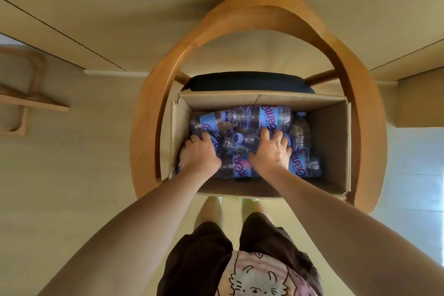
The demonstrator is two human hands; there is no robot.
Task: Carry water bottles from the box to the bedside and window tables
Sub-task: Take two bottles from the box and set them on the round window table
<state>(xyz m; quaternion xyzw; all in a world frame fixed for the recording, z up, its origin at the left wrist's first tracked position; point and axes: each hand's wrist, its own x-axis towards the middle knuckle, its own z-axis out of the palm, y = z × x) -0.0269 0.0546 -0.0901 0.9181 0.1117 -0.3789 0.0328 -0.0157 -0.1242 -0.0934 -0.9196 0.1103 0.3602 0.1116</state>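
i see one wooden chair (pixel 355 84) carrying one open cardboard box (pixel 331 132). inside lie clear water bottles (pixel 249 115) with blue labels, jumbled; exact count unclear. left hand (pixel 199 154) and right hand (pixel 271 149) each curl over a bottle.

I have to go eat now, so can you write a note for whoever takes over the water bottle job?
Left hand: down in the cardboard box, fingers curled over a bottle.
Right hand: also in the box, fingers curled over another bottle.
Water bottles: all in view lie piled in the box, which sits on the wooden chair.
Done: nothing visibly delivered; no table in view.
Left: lift bottles out, carry them to the bedside and window tables.
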